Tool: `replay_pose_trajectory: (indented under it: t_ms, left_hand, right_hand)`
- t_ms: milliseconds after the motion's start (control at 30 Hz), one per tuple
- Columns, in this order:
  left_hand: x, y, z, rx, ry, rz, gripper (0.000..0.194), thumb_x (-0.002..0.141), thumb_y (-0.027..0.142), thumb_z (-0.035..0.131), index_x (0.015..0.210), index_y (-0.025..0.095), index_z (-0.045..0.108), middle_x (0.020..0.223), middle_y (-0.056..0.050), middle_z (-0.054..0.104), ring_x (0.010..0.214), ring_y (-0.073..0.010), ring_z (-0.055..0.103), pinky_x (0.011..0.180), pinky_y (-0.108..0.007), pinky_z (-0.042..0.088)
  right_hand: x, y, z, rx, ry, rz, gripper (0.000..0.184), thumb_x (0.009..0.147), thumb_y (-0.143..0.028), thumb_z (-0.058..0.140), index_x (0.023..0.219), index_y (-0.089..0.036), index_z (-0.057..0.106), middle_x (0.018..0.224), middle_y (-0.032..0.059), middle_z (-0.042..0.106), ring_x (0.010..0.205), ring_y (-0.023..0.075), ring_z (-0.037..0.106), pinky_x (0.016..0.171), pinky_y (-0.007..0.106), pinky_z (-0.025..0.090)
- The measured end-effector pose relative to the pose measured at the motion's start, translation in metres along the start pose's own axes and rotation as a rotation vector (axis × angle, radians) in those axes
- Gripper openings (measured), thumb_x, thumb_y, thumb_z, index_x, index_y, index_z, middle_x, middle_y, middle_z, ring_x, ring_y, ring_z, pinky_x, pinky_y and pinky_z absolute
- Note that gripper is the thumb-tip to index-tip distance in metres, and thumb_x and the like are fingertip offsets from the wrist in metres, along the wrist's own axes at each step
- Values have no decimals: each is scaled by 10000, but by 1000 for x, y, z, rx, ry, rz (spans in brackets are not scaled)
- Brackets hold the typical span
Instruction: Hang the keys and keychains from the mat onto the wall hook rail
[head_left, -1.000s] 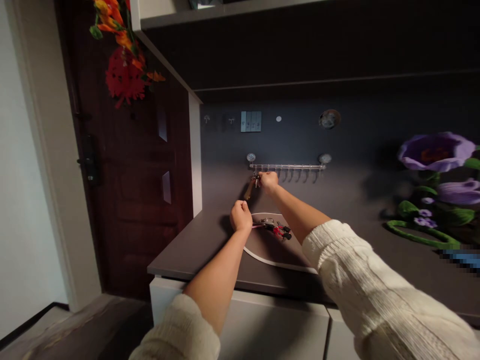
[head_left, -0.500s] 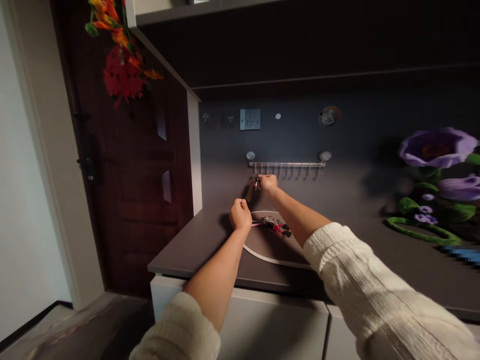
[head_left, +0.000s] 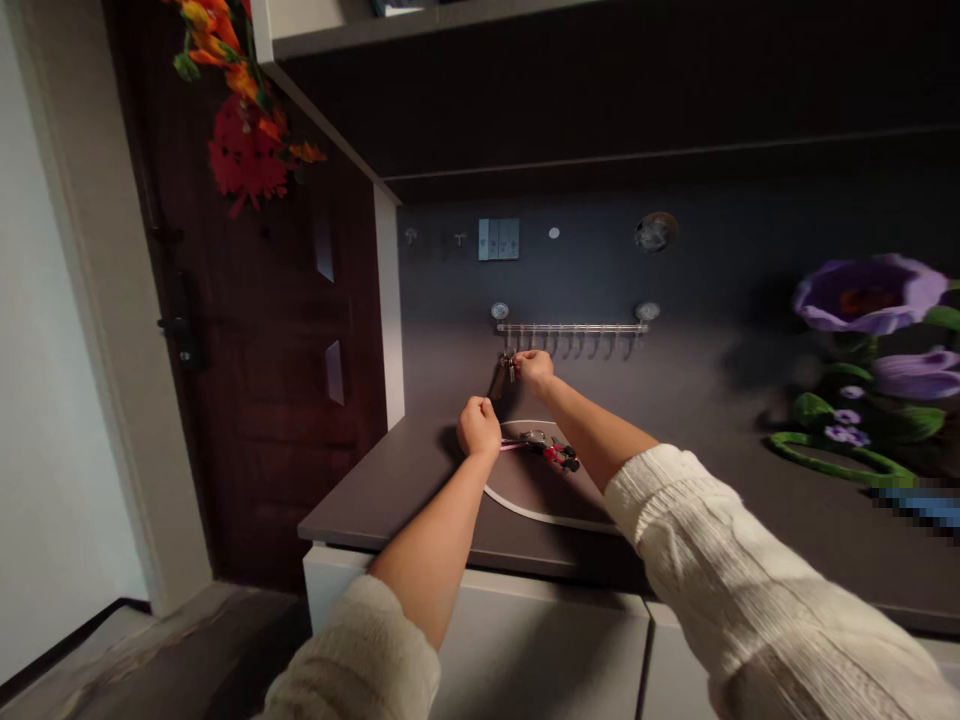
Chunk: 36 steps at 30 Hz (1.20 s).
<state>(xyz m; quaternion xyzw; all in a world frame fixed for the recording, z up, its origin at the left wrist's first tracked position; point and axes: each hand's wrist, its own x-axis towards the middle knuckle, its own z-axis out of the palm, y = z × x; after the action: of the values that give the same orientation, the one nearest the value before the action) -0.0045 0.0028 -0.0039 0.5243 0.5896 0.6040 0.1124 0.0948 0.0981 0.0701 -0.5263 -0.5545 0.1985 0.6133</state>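
My right hand is closed in a pinch on a small bunch of keys just below the left end of a hook rail. Whether the keys hang on a hook, I cannot tell. Lower and to the left, my left hand is curled shut above the countertop; its fingers hide what they hold. A brownish strip runs between the keys and that hand. Behind and right of the left hand, a second cluster of keys with red and black pieces lies on a mat with a white rim.
A dark countertop spans the front, with a cabinet shelf overhead. Purple flowers stand at the right beside a blurred blue object. Wall switches sit above the rail. At the left is a dark red door.
Both hands stay nearly in place. The keys and the right hand shift very slightly left, along with a small shift of the whole view.
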Motion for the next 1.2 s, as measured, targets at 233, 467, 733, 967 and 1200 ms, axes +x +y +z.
replay_pose_trajectory:
  t_ms: [233,467,733,967,1200]
  left_hand:
    - [0,0,-2,99,-40,73,228,829,283,388,822,185,594,807,-56,655,740,-151,577,645,-236,379]
    - [-4,-5,0,171,-177,327,184,807,264,444,808,183,609,817,-39,638,765,-134,549,701,-238,389]
    - [-12,-6,-3,417,-338,573,150,798,227,481,818,217,629,877,-35,615,882,-156,514,786,-266,380]
    - [-11,-9,1,527,-381,588,166,802,235,474,828,223,638,893,-32,617,891,-160,513,785,-271,384]
    - [-11,-10,1,577,-381,585,175,805,245,464,831,224,636,897,-33,620,891,-168,517,775,-278,390]
  right_hand:
    - [-28,-15,-26,125,-83,44,55,660,-124,523,662,-128,578,541,-21,534,455,44,437,495,164,367]
    - [-69,-5,-56,203,-230,72,53,712,-130,502,737,-127,549,636,3,589,501,42,473,514,161,377]
    - [-87,40,-78,-415,-210,-104,128,716,-130,525,805,-134,617,769,46,656,668,96,571,662,199,413]
    - [-92,46,-87,-765,-336,-140,189,762,-182,517,853,-139,676,901,102,673,856,169,601,717,214,389]
    - [-92,45,-82,-861,-381,-90,270,776,-286,513,924,-132,679,931,128,667,878,188,606,680,208,388]
